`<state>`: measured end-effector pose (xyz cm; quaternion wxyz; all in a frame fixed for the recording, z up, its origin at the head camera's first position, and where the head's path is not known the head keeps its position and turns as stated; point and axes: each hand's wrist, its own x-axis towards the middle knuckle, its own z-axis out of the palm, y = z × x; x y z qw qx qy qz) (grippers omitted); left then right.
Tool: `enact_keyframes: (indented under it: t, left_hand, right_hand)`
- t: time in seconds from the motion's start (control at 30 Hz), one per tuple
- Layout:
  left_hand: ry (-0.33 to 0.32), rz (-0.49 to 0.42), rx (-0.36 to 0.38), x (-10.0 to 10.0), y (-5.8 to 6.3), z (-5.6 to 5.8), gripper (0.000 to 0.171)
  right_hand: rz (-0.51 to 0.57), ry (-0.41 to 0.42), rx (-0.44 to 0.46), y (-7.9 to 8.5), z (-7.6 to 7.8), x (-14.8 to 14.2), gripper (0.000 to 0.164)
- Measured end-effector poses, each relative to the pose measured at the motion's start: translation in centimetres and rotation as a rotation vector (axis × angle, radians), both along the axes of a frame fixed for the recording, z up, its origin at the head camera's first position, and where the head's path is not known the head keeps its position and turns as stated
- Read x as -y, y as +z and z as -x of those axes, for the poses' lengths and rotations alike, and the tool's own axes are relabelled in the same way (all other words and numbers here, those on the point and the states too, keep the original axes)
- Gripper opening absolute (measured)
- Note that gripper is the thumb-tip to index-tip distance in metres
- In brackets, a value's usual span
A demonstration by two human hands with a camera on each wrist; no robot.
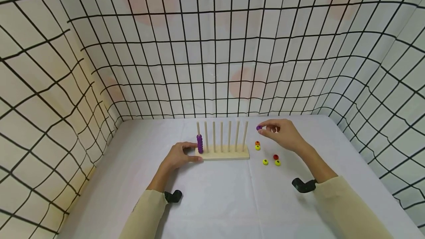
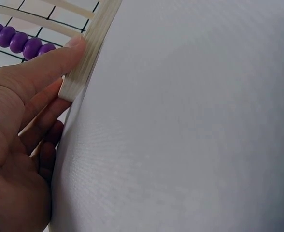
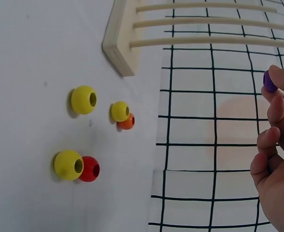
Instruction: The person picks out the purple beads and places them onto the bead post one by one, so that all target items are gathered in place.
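Note:
A wooden peg rack [image 1: 224, 155] with a row of upright pegs stands on the table. Purple beads [image 1: 200, 144] are stacked on its leftmost peg; in the left wrist view these purple beads [image 2: 19, 42] show side by side. My left hand [image 1: 179, 155] grips the left end of the base, thumb in front and fingers behind; the left wrist view shows the thumb [image 2: 74, 47] on the wood. Up and to the right of the rack, my right hand [image 1: 282, 132] pinches a single purple bead [image 3: 269, 81] between thumb and forefinger, apart from the pegs.
Loose beads lie right of the rack: a red bead [image 1: 276, 156], an orange bead [image 1: 257, 143] and yellow beads [image 3: 83, 100]. White cloth covers the table [image 1: 229, 198]. Black grid netting [image 1: 214, 52] over pale walls surrounds the table at the back and sides.

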<state>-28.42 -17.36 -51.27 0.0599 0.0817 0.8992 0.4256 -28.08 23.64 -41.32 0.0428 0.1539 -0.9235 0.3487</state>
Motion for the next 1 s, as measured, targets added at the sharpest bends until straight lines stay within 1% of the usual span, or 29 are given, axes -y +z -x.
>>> enact_keyframes:
  t: [0.2,0.4,0.57,0.77,1.0]
  left_hand:
    - [0.003,-0.008,0.009,0.0,0.1,0.0,0.065]
    - [0.002,-0.013,0.000,-0.1,0.1,-0.1,0.063]
    - [0.005,-0.013,-0.008,-0.1,0.0,-0.1,0.063]
    - [0.003,-0.019,0.000,-0.1,0.1,-0.2,0.063]
    - [-0.002,-0.010,-0.002,-0.1,0.1,-0.1,0.063]
  right_hand:
    - [0.017,0.017,-0.012,0.9,-0.2,0.5,0.032]
    - [0.035,0.036,-0.025,1.9,-0.3,1.0,0.032]
    - [0.025,0.048,-0.036,2.9,-0.4,1.8,0.033]
    - [0.007,0.069,-0.071,3.9,-0.4,2.7,0.032]
    - [0.015,0.092,-0.073,4.9,-0.2,3.7,0.032]
